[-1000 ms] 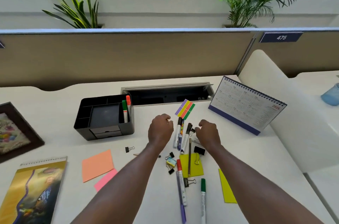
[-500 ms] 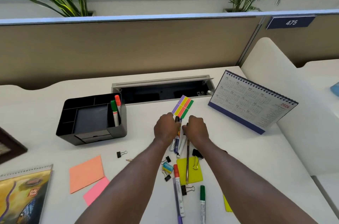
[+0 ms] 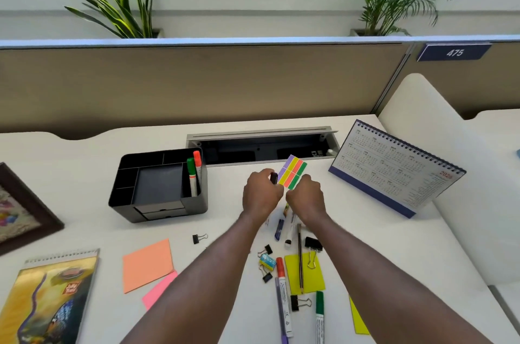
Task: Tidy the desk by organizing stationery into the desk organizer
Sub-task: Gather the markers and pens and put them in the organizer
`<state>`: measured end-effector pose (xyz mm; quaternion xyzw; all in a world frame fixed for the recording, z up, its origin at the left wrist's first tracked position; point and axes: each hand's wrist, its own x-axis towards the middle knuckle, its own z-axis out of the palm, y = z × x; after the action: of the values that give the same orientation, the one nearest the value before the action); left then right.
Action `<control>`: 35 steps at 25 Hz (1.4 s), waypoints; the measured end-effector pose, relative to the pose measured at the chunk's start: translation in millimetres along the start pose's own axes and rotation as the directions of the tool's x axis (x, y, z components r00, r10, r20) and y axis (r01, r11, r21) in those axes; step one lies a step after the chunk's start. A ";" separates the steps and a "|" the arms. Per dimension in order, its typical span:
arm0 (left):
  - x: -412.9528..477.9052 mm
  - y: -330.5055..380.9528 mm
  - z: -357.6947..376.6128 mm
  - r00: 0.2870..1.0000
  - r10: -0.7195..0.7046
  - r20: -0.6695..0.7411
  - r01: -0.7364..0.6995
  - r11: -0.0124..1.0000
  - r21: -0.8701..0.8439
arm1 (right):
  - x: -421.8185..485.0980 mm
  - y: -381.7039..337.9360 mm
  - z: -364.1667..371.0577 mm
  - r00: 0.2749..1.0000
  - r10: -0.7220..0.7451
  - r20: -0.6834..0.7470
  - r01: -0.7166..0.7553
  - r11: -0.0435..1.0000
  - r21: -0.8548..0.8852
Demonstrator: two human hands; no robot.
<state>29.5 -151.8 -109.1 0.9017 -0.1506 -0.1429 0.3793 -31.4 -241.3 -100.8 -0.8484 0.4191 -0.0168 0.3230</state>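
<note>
The left hand (image 3: 261, 195) gripped a black-capped marker (image 3: 273, 178) in curled fingers, to the right of the organizer (image 3: 157, 210), where a green marker (image 3: 192, 174) and an orange marker (image 3: 197, 160) stood. The right hand (image 3: 305, 198) curled over loose pens (image 3: 289, 224) on the tabletop (image 3: 365, 231); whether it grasped any could not be told

Both bare forearms (image 3: 202, 267) reach forward from the lower edge and converge, so the two hands sit side by side, knuckles up, almost touching. The left hand (image 3: 261, 194) has its fingers (image 3: 260, 176) curled round a dark-capped marker (image 3: 273, 177), whose end pokes out just beyond them. The right hand (image 3: 305, 197) is fisted too, its fingers tucked under; whether they grip anything is hidden.
</note>
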 end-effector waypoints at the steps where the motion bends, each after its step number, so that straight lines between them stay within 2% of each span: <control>1: -1.0 4.9 -14.0 0.999 0.014 -0.039 -0.015 0.999 -0.044 | -1.8 -9.1 -4.1 0.999 -0.019 -0.029 0.020 1.000 0.022; 4: -4.1 15.2 -64.3 0.966 0.077 -0.245 -0.112 0.985 -0.132 | -10.5 -42.5 -13.4 0.988 -0.092 -0.127 0.103 0.991 0.085; 7: -2.3 10.0 -117.3 0.872 0.133 -0.472 -0.199 0.976 -0.093 | -21.3 -72.2 -14.2 0.961 -0.175 -0.212 0.211 0.964 0.161; 9: 0.8 -4.0 -150.4 0.829 0.136 -0.543 -0.198 0.979 -0.057 | -30.4 -88.6 -10.7 0.942 -0.229 -0.246 0.278 0.942 0.186; 14: 3.9 -48.4 -186.4 0.846 0.133 -0.516 -0.127 0.991 0.047 | -46.6 -119.0 4.0 0.884 -0.338 -0.322 0.403 0.900 0.163; 20: 5.6 -81.3 -177.6 0.919 0.162 -0.360 -0.148 0.987 0.064 | -52.5 -144.8 14.6 0.797 -0.432 -0.423 0.538 0.825 0.172; 23: 8.0 -98.4 -169.1 0.951 0.164 -0.260 -0.128 0.980 0.152 | -52.9 -154.2 18.9 0.750 -0.467 -0.468 0.601 0.777 0.188; 25: 9.1 -106.2 -166.7 0.952 0.182 -0.248 -0.136 0.972 0.191 | -53.2 -160.8 23.2 0.717 -0.512 -0.473 0.649 0.738 0.185; 29: 12.3 -112.9 -167.4 0.911 0.230 -0.342 -0.165 0.964 0.209 | -51.8 -174.6 37.2 0.674 -0.607 -0.421 0.712 0.687 0.149; 35: 7.5 -116.3 -174.0 0.868 0.226 -0.442 -0.150 0.968 0.199 | -50.9 -181.0 67.9 0.640 -0.741 -0.201 0.760 0.649 0.031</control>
<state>120.1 34.5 -77.8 0.9178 -0.1544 0.1256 0.3435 82.7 -88.6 -40.4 -0.9213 0.0531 -0.2455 0.2970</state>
